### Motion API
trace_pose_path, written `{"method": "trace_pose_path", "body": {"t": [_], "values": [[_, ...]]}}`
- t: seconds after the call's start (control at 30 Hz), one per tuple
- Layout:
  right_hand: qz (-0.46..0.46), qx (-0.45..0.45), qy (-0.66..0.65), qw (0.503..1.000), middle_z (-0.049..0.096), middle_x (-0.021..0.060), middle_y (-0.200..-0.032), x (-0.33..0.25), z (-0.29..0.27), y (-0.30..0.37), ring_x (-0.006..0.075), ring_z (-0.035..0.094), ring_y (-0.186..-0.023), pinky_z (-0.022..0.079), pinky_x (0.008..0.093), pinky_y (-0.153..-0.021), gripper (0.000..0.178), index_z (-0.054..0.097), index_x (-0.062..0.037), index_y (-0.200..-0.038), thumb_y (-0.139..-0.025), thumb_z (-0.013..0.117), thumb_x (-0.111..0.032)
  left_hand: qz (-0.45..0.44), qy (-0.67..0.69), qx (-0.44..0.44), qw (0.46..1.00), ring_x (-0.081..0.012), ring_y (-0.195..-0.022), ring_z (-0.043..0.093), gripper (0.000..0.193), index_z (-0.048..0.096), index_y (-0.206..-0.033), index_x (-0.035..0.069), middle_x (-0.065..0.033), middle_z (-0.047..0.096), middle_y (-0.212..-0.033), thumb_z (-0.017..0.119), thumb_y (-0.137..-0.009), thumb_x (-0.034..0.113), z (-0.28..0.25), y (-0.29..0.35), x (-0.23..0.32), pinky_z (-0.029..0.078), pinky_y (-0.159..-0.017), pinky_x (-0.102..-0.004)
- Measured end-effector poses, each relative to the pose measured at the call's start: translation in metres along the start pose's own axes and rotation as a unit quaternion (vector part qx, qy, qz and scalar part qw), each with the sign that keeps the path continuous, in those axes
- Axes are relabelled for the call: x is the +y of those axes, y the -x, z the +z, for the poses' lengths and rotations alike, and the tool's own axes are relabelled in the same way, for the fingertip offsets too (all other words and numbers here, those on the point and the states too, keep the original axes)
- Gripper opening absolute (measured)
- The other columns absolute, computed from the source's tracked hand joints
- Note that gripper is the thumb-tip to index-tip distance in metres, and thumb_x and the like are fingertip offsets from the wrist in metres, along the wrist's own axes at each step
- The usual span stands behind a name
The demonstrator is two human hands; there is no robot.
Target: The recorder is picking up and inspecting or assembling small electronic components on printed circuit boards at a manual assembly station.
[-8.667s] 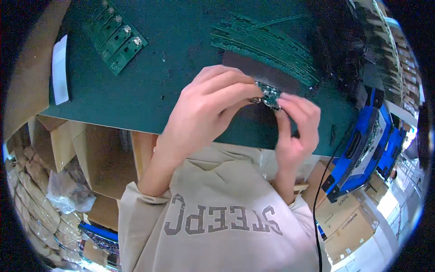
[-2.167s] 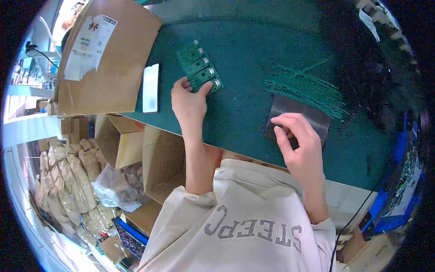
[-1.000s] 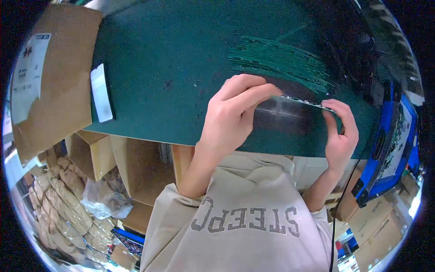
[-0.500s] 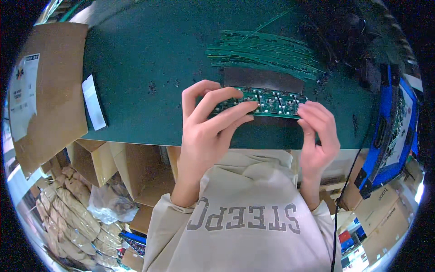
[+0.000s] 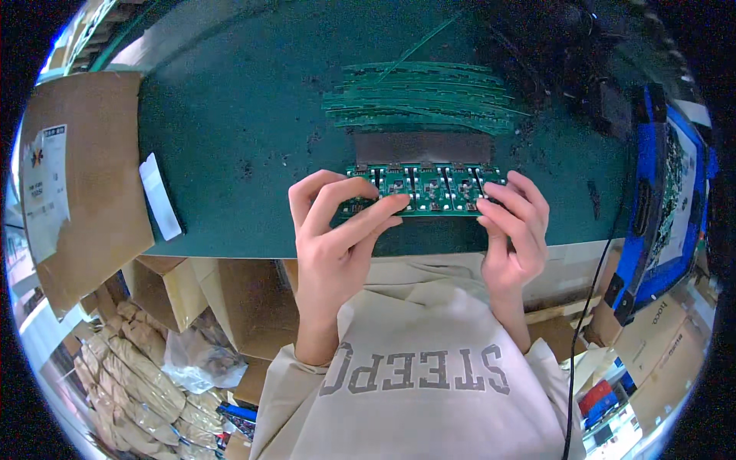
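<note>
Over a green tabletop (image 5: 238, 211), left hand (image 5: 330, 241) and right hand (image 5: 517, 241) gripping one circuit board (image 5: 432, 188), strips (image 5: 422, 96) beyond, cardboard box (image 5: 96, 184) leftward

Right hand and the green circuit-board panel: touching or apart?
Touching. In the head view, the right hand grips the green circuit-board panel at its right end, fingertips over its face.

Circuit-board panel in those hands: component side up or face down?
Component side up: the circuit-board panel shows its small mounted parts between the left hand and right hand, which partly hide its ends.
</note>
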State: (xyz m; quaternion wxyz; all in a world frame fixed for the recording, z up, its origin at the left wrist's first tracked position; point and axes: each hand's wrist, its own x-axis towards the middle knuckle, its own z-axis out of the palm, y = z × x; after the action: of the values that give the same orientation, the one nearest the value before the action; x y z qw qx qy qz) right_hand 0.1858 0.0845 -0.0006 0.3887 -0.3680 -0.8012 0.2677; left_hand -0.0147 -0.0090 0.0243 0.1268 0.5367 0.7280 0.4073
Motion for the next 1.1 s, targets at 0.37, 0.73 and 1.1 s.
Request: {"method": "trace_pose_path", "body": {"t": [0.37,0.73,1.1], "values": [[0.061,-0.021,-0.022,0.998,0.069,0.0082,-0.128,-0.008,0.003,0.017,0.0318,0.061,-0.122,0.051,0.0386,-0.103,0.022,0.075,-0.0061,-0.106,-0.087,0.073,0.005,-0.005,-0.052,-0.019,0.998,-0.0252,-0.111,0.052,0.031,0.085,-0.103,0.019,0.0014,0.068,-0.114,0.083,-0.075,0.006,0.013,0.025,-0.006,0.044,-0.100,-0.0382],[0.204,-0.073,0.012,0.976,0.068,0.0052,-0.117,0.008,-0.011,-0.001,0.0242,0.061,-0.104,0.050,0.0356,-0.093,0.018,0.075,-0.0050,-0.103,-0.087,0.074,0.002,-0.044,-0.078,0.033,0.995,-0.0243,-0.104,0.054,0.021,0.080,-0.096,0.013,0.0015,0.070,-0.104,0.082,-0.078,0.002,0.001,0.012,-0.025,0.047,-0.093,-0.0350],[-0.003,-0.092,0.062,0.994,0.072,0.0035,-0.109,-0.003,0.003,-0.012,0.0219,0.062,-0.092,0.052,0.0338,-0.081,0.020,0.075,-0.0059,-0.102,-0.084,0.076,0.003,-0.065,-0.004,0.035,0.997,-0.0230,-0.097,0.056,0.017,0.078,-0.092,0.011,0.0006,0.070,-0.099,0.080,-0.078,0.001,-0.002,0.006,-0.019,0.048,-0.089,-0.0346]]}}
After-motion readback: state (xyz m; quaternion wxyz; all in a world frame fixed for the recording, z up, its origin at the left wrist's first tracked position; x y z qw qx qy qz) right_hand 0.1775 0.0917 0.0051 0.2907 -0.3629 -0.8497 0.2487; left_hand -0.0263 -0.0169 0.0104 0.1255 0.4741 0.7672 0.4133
